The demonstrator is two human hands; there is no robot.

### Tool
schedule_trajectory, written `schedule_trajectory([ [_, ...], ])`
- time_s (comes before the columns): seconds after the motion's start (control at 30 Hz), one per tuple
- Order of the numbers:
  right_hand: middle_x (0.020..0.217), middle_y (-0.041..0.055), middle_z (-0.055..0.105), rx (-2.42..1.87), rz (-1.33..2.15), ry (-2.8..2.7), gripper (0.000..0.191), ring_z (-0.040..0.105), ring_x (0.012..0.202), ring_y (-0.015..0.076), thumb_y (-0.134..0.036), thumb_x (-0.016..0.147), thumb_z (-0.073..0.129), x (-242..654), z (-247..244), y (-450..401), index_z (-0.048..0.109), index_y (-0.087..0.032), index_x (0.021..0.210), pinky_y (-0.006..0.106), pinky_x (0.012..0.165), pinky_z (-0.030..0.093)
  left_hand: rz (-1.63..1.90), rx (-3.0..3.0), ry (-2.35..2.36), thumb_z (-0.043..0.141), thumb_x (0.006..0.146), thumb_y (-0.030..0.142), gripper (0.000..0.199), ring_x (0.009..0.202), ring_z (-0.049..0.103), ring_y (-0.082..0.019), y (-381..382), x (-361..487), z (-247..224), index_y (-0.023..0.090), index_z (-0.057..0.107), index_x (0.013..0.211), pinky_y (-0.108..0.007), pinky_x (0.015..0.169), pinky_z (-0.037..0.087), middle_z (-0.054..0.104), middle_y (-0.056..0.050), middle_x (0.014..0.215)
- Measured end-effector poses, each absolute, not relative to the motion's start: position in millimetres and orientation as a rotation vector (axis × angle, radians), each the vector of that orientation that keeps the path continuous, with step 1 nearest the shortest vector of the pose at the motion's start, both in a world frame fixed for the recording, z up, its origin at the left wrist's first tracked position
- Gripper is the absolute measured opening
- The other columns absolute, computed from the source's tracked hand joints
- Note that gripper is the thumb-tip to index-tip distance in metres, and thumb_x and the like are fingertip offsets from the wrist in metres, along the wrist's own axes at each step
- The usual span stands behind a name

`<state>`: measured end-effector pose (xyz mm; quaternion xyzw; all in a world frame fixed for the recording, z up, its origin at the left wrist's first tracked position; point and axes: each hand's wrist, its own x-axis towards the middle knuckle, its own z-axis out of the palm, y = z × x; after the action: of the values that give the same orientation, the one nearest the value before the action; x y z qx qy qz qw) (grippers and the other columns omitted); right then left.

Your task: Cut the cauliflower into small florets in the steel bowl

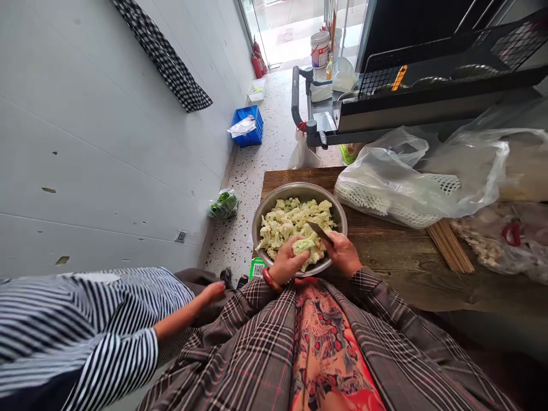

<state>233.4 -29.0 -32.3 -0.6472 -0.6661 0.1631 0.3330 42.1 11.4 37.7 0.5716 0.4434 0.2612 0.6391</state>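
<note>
Over a wide metal bowl [258, 220] full of cut cauliflower [278, 218], my left hand [287, 261] is closed around a cauliflower piece [303, 245] with its pale green stem showing. My right hand [343, 254] grips a knife [320, 232], its dark blade pointing up and left, close beside that piece. Whether the blade touches the piece I cannot tell. The knife's handle is hidden in my fingers. Florets of several sizes fill the bowl nearly to the rim.
The bowl stands on a wooden table [385, 257]. To its right lie clear plastic bags [398, 171] with white netting, and a bundle of wooden sticks [449, 245]. A person in a striped top [107, 319] is close on my left. A metal cart [325, 137] stands beyond the table.
</note>
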Motion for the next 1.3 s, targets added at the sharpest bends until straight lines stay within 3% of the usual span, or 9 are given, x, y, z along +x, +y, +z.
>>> schedule_trajectory([
  [0.17, 0.087, 0.0082, 0.066, -1.550, 0.522, -1.502, 0.029, 0.060, 0.083, 0.0217, -0.041, 0.094, 0.046, 243, -4, -33, 0.063, -0.018, 0.092, 0.034, 0.078, 0.048, 0.619, 1.311, 1.090, 0.069, 0.073, 0.033, 0.032, 0.061, 0.048, -0.010, 21, 35, 46, 0.020, 0.055, 0.098, -0.022, 0.058, 0.041, 0.056, 0.002, 0.077],
  [0.43, 0.110, 0.0087, 0.066, -1.178, 0.800, -1.731, 0.030, 0.062, 0.100, 0.0212, -0.034, 0.095, 0.043, 238, 37, -27, 0.063, -0.020, 0.113, 0.035, 0.087, 0.050, 0.447, 1.755, 0.966, 0.061, 0.067, 0.011, 0.033, 0.091, 0.056, -0.018, 28, 32, 62, 0.019, 0.060, 0.100, -0.029, 0.087, 0.042, 0.062, -0.002, 0.096],
  [0.6, 0.104, 0.0094, 0.066, -1.087, 0.786, -1.866, 0.027, 0.062, 0.097, 0.0193, -0.029, 0.096, 0.042, 237, 39, -24, 0.063, -0.018, 0.108, 0.033, 0.085, 0.051, 0.448, 1.834, 1.010, 0.061, 0.070, 0.013, 0.026, 0.085, 0.057, -0.017, 26, 31, 59, 0.018, 0.060, 0.095, -0.029, 0.083, 0.043, 0.063, -0.003, 0.091],
  [0.8, 0.114, 0.0114, 0.062, -1.087, 0.712, -1.925, 0.030, 0.059, 0.104, 0.0197, -0.025, 0.097, 0.041, 232, 34, -29, 0.056, -0.018, 0.122, 0.036, 0.089, 0.050, 0.486, 1.891, 1.033, 0.064, 0.069, 0.018, 0.023, 0.086, 0.057, -0.019, 24, 31, 55, 0.019, 0.061, 0.092, -0.031, 0.083, 0.043, 0.063, -0.004, 0.091],
  [0.93, 0.096, 0.0094, 0.065, -1.183, 0.634, -1.886, 0.026, 0.061, 0.089, 0.0195, -0.029, 0.098, 0.039, 222, 28, -33, 0.062, -0.018, 0.104, 0.034, 0.081, 0.050, 0.453, 1.983, 0.990, 0.062, 0.070, 0.017, 0.023, 0.088, 0.057, -0.021, 24, 31, 47, 0.019, 0.058, 0.093, -0.033, 0.084, 0.044, 0.062, -0.006, 0.093],
  [1.1, 0.077, 0.0087, 0.062, -1.545, 0.553, -1.582, 0.035, 0.058, 0.074, 0.0201, -0.039, 0.096, 0.038, 200, 4, -26, 0.059, -0.017, 0.078, 0.032, 0.068, 0.045, 0.463, 2.154, 1.070, 0.058, 0.070, 0.012, 0.027, 0.090, 0.056, -0.022, 12, 45, 32, 0.018, 0.055, 0.096, -0.037, 0.084, 0.046, 0.059, -0.006, 0.093],
  [1.3, 0.056, 0.0018, 0.056, -1.702, 0.827, -1.049, 0.043, 0.054, 0.051, 0.0159, -0.056, 0.085, 0.048, 218, -17, -2, 0.054, -0.018, 0.065, 0.027, 0.050, 0.039, 0.621, 1.968, 1.041, 0.061, 0.072, 0.015, 0.029, 0.093, 0.055, -0.020, 12, 49, 34, 0.017, 0.057, 0.100, -0.037, 0.087, 0.047, 0.059, -0.006, 0.098],
])
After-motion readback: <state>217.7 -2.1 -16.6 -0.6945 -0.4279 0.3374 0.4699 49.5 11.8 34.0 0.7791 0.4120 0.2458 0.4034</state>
